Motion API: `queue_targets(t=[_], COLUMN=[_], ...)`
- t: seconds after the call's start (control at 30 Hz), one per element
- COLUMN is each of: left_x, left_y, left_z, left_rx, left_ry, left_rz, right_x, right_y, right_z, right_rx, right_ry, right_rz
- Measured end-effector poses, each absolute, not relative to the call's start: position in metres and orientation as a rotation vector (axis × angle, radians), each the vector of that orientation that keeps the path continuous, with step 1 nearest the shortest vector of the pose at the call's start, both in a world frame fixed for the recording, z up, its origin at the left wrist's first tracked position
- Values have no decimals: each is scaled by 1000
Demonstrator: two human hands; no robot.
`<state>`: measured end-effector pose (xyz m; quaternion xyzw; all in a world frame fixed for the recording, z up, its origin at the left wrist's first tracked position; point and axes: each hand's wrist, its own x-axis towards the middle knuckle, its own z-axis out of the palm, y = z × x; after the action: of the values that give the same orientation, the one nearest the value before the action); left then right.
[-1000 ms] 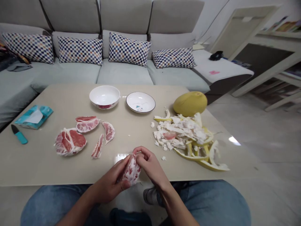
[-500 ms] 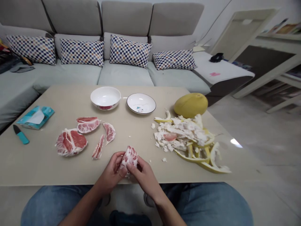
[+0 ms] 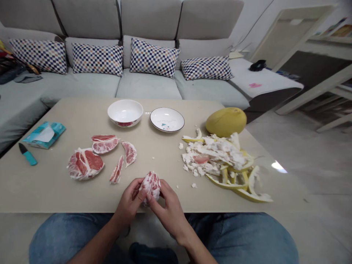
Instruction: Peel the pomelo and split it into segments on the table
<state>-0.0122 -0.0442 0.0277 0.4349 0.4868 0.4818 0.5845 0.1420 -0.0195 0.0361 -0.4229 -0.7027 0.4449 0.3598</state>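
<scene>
A peeled piece of red pomelo (image 3: 151,184), patched with white pith, is held between both hands above the table's front edge. My left hand (image 3: 131,200) is closed on its left side, thumb on the near face. On the right side, my right hand (image 3: 167,209) grips the same piece, its thumb pressed near the middle. Left of the hands lie a large peeled pomelo chunk (image 3: 85,164), a smaller double piece (image 3: 104,143) and two loose segments, one curved (image 3: 129,153) and one thin (image 3: 117,170). The far-side fingers are partly hidden behind the fruit.
A white bowl (image 3: 125,110) and a dark-rimmed plate (image 3: 167,120) stand at the back. On the right, a whole pomelo (image 3: 226,122) sits behind piled pith (image 3: 214,152) and yellow rind strips (image 3: 255,196). A teal-handled knife (image 3: 28,154) and a tissue pack (image 3: 45,135) lie left.
The pomelo piece has turned slightly in my hands, and a line between its segments now shows. My left thumb has moved up along it. The whole view has shifted a little.
</scene>
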Motion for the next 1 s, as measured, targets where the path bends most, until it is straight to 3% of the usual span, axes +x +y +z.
queue_targets(t=[0.33,0.67,1.0], left_x=[-8,-6,-9], left_y=[-49,-46,-38], left_z=[23,21,23], left_rx=[1105,1041,894], left_ry=[1189,1116,1140], left_rz=[1174,1147,1082], right_x=[134,127,127], right_y=[-20,-16,-12], right_z=[34,30,28], right_rx=[-1124,-1283,-1371], right_ry=[-1806,-1653,-1719], right_rz=[885,1108,1071])
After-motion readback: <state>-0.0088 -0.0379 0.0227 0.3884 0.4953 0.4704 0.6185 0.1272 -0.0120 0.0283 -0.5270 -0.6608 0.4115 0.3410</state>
